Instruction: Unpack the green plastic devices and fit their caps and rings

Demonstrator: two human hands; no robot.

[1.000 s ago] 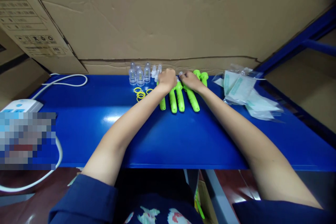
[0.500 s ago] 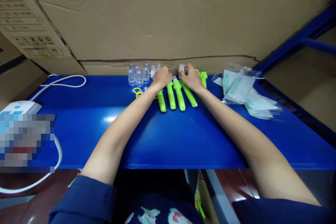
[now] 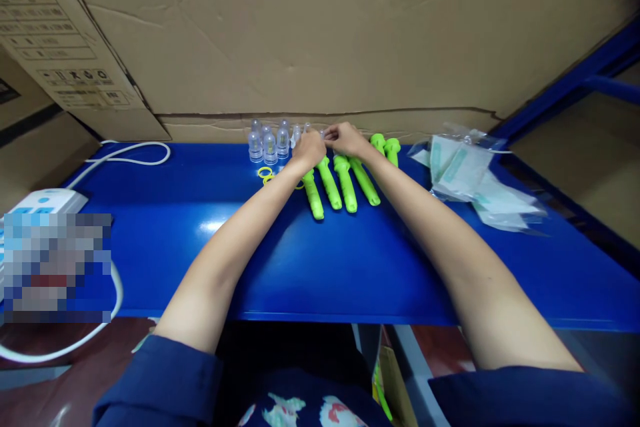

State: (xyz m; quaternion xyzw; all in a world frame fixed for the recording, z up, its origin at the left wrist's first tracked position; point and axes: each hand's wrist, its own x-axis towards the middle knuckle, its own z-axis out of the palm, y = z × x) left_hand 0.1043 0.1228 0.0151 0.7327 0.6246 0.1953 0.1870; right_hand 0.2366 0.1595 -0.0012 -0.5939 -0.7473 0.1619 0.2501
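Where clear domed caps stand near smooth, ridged green handles, my left hand curls, my right hand half-closes; I cannot tell what either grips.

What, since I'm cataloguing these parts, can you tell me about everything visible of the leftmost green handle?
The leftmost green handle is bright lime green, long and slim, with a contoured surface and a rounded near end bearing a small dark spot. It looks like plastic. It slants over the blue table, near end toward the person and slightly right. The left hand hides its far end, so any grip is unclear. A yellow ring shows just to its left; contact is unclear.
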